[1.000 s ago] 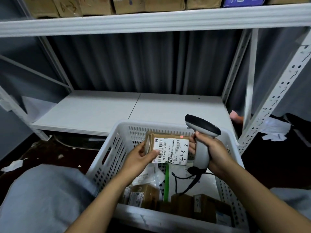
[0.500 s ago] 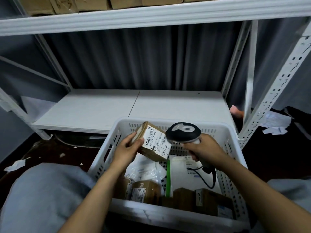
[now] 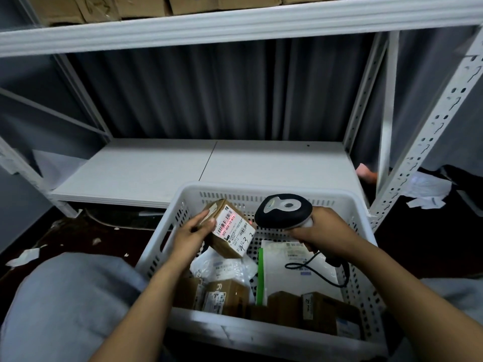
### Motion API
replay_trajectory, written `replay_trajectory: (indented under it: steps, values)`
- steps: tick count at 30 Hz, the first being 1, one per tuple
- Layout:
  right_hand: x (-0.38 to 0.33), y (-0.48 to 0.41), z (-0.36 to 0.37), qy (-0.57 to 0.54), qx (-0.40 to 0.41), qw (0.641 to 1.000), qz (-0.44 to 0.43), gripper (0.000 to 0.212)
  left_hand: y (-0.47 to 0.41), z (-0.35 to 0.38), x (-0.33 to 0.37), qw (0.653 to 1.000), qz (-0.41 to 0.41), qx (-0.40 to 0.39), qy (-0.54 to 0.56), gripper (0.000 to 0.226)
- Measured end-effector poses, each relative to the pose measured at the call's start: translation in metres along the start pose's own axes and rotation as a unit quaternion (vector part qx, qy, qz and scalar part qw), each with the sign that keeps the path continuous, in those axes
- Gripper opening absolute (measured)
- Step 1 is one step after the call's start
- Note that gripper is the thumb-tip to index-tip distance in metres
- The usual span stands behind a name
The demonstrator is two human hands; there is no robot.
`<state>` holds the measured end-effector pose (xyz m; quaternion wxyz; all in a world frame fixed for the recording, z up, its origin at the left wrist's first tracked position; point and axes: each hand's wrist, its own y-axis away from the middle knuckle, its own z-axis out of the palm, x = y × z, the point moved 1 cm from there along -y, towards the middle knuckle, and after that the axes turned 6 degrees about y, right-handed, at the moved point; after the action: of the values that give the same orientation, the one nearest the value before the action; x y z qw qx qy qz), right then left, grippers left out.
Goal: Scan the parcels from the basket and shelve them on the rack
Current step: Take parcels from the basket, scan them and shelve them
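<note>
While my left hand point(image 3: 194, 232) grips the small brown box point(image 3: 222, 246) just left of centre, fingers and thumb curled round its near end, the white label point(image 3: 234, 227) faces up and a red glow lies across its barcode. Just to the right, the scanner point(image 3: 283, 211) points its dark head at that label, close beside the box; I cannot tell whether they touch. My right hand point(image 3: 324, 231) is wrapped tight round the scanner's handle, and the black cord point(image 3: 337, 279) loops down at the lower right. Both hands are held above the white basket point(image 3: 261, 190) in the lower middle of the frame.

I judge this parcel is at the scanning step, with shelving not yet done. The rack's lower shelf point(image 3: 156, 173) stretches across the middle of the frame, just behind the basket, and cartons point(image 3: 99, 7) line the shelf along the top edge. In the basket beneath lie a clear plastic bag point(image 3: 224, 265), brown boxes point(image 3: 227, 296) along the near wall and a white envelope point(image 3: 282, 259), so I reckon a good share of the work is left.
</note>
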<state>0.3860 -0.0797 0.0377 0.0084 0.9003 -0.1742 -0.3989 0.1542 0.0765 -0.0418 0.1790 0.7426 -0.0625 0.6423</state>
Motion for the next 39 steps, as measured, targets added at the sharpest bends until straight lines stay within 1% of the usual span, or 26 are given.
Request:
replay_trajectory:
  steps: [2, 6, 13, 16, 19, 21, 22, 24, 26, 28, 30, 33, 36, 39]
  values:
    - [-0.001, 0.001, -0.001, 0.006, 0.005, 1.000, -0.002, 0.023, 0.000, 0.001, -0.001, 1.000, 0.002, 0.000, 0.003, 0.043]
    - [-0.001, 0.001, -0.001, 0.002, 0.013, 1.000, -0.006, 0.020, 0.001, 0.005, 0.001, 1.000, 0.002, -0.005, 0.013, 0.043]
    - [0.000, -0.003, 0.003, 0.018, 0.002, 1.000, -0.010, 0.017, 0.003, 0.009, -0.001, 0.999, 0.017, -0.024, 0.013, 0.044]
    - [-0.001, -0.004, 0.004, 0.015, 0.003, 1.000, -0.017, 0.019, 0.003, 0.009, -0.001, 1.000, 0.020, -0.020, 0.010, 0.043]
    - [0.003, -0.006, 0.004, -0.002, 0.008, 1.000, -0.019, 0.014, 0.003, 0.010, -0.001, 1.000, 0.025, -0.010, 0.014, 0.041]
    - [0.007, -0.006, 0.005, -0.032, 0.016, 0.999, -0.013, 0.009, 0.004, 0.009, 0.000, 0.999, 0.025, -0.003, 0.026, 0.041]
    - [0.008, -0.006, 0.006, -0.052, 0.022, 0.998, -0.008, 0.011, 0.005, 0.009, 0.003, 0.999, 0.022, -0.001, 0.038, 0.041]
    - [0.008, -0.006, 0.009, -0.135, 0.029, 0.990, 0.009, 0.020, 0.005, 0.006, 0.007, 0.998, 0.022, 0.004, 0.052, 0.042]
    - [0.004, -0.004, 0.012, -0.202, 0.061, 0.977, 0.017, 0.024, 0.007, 0.003, 0.018, 0.998, 0.029, 0.003, 0.057, 0.034]
    - [-0.003, -0.004, 0.013, -0.218, 0.112, 0.970, 0.012, 0.019, 0.011, 0.001, 0.033, 0.995, 0.024, -0.003, 0.098, 0.030]
    - [-0.014, -0.001, 0.015, -0.251, 0.131, 0.959, 0.009, 0.015, 0.017, -0.002, 0.050, 0.990, 0.013, -0.011, 0.143, 0.034]
    - [-0.038, 0.004, 0.017, -0.339, 0.127, 0.932, 0.006, 0.018, 0.024, -0.014, 0.073, 0.984, 0.009, -0.020, 0.176, 0.047]
    - [-0.071, 0.004, 0.015, -0.419, 0.107, 0.902, -0.009, 0.025, 0.030, -0.031, 0.105, 0.984, 0.019, 0.002, 0.179, 0.058]
    - [-0.114, 0.003, 0.006, -0.435, 0.088, 0.894, -0.054, 0.024, 0.040, -0.046, 0.146, 0.985, 0.043, -0.008, 0.168, 0.049]
